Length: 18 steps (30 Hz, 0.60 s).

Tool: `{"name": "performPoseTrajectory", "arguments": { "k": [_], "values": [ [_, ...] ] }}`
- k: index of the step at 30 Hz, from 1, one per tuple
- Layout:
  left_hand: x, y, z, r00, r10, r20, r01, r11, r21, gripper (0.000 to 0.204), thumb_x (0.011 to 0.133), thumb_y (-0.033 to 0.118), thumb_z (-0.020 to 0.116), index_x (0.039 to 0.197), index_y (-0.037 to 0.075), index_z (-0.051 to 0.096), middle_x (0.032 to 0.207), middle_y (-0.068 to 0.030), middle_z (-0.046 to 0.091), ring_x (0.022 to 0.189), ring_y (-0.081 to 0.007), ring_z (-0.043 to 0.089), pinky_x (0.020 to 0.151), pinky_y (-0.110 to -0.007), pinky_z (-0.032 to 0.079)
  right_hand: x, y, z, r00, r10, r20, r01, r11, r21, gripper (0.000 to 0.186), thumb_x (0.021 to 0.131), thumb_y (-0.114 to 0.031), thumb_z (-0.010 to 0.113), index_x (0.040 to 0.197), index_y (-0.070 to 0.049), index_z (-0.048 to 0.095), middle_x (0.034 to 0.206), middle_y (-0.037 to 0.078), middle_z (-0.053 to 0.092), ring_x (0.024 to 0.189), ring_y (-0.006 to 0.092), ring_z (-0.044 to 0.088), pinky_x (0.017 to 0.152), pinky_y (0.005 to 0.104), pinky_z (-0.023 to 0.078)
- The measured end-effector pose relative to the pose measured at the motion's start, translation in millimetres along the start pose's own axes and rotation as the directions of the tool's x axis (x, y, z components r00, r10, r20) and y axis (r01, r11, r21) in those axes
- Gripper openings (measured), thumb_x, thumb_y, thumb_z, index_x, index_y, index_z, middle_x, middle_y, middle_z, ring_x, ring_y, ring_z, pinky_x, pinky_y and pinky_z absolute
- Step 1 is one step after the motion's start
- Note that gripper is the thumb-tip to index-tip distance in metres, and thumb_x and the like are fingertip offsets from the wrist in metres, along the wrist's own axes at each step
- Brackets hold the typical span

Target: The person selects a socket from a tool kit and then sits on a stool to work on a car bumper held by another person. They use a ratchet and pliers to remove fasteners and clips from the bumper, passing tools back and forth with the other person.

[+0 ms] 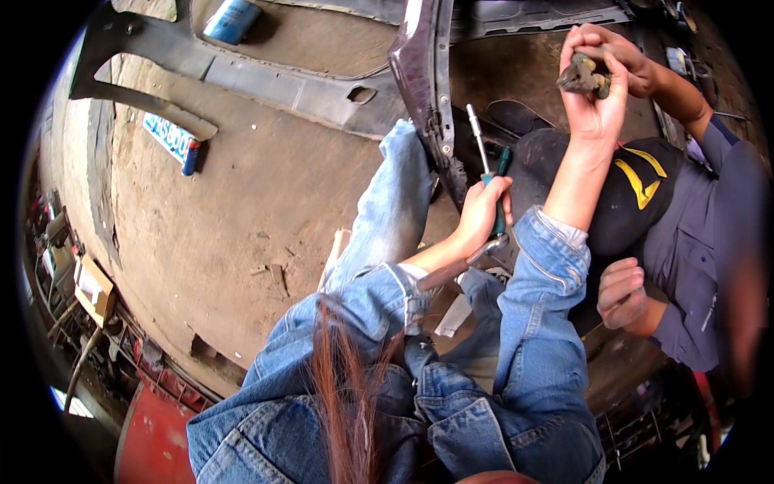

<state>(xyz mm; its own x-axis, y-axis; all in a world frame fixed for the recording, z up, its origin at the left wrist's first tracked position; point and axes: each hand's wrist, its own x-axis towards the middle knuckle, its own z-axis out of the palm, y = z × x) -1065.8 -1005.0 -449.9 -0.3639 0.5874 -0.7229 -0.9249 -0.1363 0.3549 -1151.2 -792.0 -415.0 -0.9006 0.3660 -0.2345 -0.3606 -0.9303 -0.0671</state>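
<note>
Head view: left hand (481, 213) is clenching screwdriver (488, 177), right hand (595, 103) is clasping grimy metal piece (576, 78) beside co-worker's hand (634, 66), likely handover, needing coordinated release.

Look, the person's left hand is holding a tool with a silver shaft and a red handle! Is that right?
Almost: the handle is blue-green, not red, as the head view shows. The left hand does hold a tool with a silver shaft.

- Left hand (480, 214): fingers curled into a closed grip.
- Left forearm (438, 256): slanting forward and rightward.
- Right hand (595, 105): reaching farther forward, fingers bent.
- Right forearm (574, 184): extended, wrist bare.
</note>
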Motion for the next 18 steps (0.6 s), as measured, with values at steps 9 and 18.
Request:
{"name": "performPoseTrajectory", "arguments": {
  "k": [9, 18],
  "values": [
    [22, -17, -26, 0.995, 0.071, 0.065, -0.074, 0.996, 0.054, 0.023, 0.080, 0.023, 0.054, 0.071, 0.003, 0.061, 0.062, -0.0063, 0.060, 0.056, -0.0137, 0.058, 0.054, -0.027, 0.045, -153, 90, 2, 0.939, -0.081, -0.335, -0.066, 0.913, -0.404, 0.032, 0.088, -0.009, 0.055, 0.119, 0.000, 0.050, 0.101, 0.008, 0.056, 0.081, 0.0135, 0.055, 0.076, 0.0295, 0.047],
    [-81, -14, -60, 0.900, -0.369, 0.231, 0.272, 0.891, 0.365, 0.031, 0.090, 0.031, 0.045, 0.071, 0.008, 0.054, 0.049, -0.0005, 0.045, 0.039, -0.0132, 0.039, 0.038, -0.027, 0.031, -369, 148, 37, 0.784, -0.546, -0.296, 0.265, 0.725, -0.636, 0.013, 0.094, -0.015, 0.048, 0.104, -0.007, 0.048, 0.095, 0.005, 0.050, 0.089, 0.0159, 0.049, 0.087, 0.0320, 0.040]
  ]
}}
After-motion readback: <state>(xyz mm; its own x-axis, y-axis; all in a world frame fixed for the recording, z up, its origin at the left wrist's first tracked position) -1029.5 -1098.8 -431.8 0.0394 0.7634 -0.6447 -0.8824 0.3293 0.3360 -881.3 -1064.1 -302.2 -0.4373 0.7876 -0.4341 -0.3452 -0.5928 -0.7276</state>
